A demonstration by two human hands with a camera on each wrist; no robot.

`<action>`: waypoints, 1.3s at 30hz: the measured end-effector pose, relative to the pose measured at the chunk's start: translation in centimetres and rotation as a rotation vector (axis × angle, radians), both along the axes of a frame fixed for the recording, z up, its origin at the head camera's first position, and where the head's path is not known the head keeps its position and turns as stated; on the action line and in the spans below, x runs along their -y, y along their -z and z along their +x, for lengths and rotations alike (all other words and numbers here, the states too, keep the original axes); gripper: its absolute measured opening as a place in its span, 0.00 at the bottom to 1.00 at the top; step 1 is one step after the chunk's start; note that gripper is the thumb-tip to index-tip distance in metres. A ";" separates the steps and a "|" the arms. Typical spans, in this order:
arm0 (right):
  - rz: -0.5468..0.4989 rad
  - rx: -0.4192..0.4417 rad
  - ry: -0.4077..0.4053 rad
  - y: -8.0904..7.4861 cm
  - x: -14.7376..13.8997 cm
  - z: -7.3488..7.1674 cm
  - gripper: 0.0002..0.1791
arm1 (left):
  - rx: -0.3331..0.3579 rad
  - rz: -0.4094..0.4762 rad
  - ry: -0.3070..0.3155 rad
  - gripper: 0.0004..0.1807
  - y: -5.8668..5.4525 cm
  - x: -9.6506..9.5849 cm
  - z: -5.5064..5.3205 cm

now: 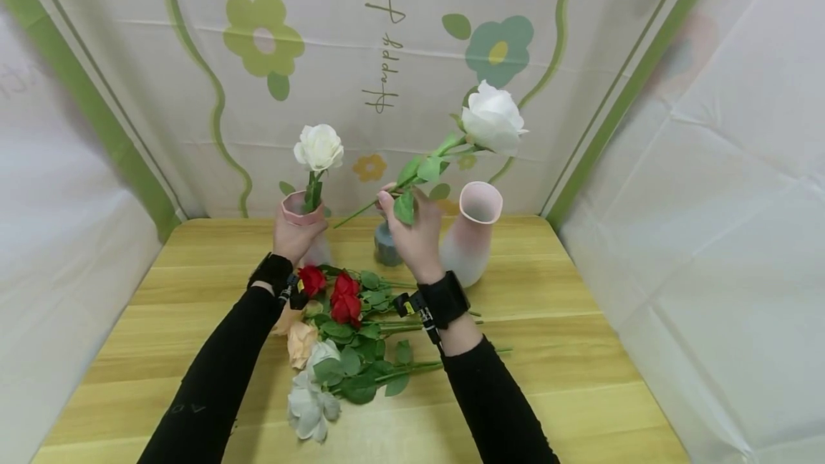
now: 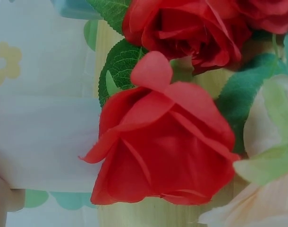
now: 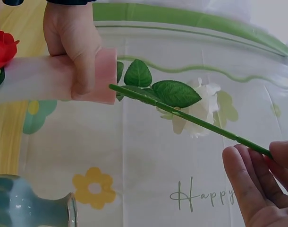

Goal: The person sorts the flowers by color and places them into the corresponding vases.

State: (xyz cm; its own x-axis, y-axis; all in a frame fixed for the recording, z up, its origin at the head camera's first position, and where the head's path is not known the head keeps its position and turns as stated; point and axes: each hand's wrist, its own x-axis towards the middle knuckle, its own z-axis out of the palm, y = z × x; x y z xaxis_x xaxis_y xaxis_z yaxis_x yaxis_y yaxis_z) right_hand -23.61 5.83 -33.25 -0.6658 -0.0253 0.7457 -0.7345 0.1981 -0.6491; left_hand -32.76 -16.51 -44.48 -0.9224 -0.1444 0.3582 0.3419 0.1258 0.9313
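My left hand [image 1: 296, 236] grips the neck of a pink-and-white vase [image 1: 301, 216], just below its rim. One white rose [image 1: 319, 147] stands in that vase. My right hand [image 1: 415, 231] pinches the green stem [image 3: 196, 121] of another white rose [image 1: 493, 119]. Its bloom points up and to the right, while the stem's cut end slants down toward the held vase. In the right wrist view, that end appears close to the vase's pink rim [image 3: 105, 75]; whether they touch I cannot tell. The left wrist view shows the vase's pale body [image 2: 45, 146] behind a red rose [image 2: 163, 146].
A second pink-and-white vase [image 1: 470, 242] stands behind my right hand. Between the two is a small blue-grey vase [image 1: 387, 245]. Red roses [image 1: 346, 299], peach roses [image 1: 301, 344] and white flowers [image 1: 309, 403] lie on the wooden table [image 1: 174, 292], stems pointing right. Printed cloth hangs around it.
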 end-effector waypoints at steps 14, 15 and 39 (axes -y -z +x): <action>0.090 -0.046 0.025 1.1 1.2 -2.5 0.08 | 0.032 0.000 -0.021 0.39 -0.2 0.2 0.2; 0.093 -0.047 0.030 1.1 1.2 -2.7 0.08 | 0.036 0.000 -0.019 0.40 -0.2 0.2 0.2; 0.077 0.011 -0.006 0.2 2.8 -4.3 0.09 | -0.075 0.018 0.028 0.31 0.4 -0.2 -0.4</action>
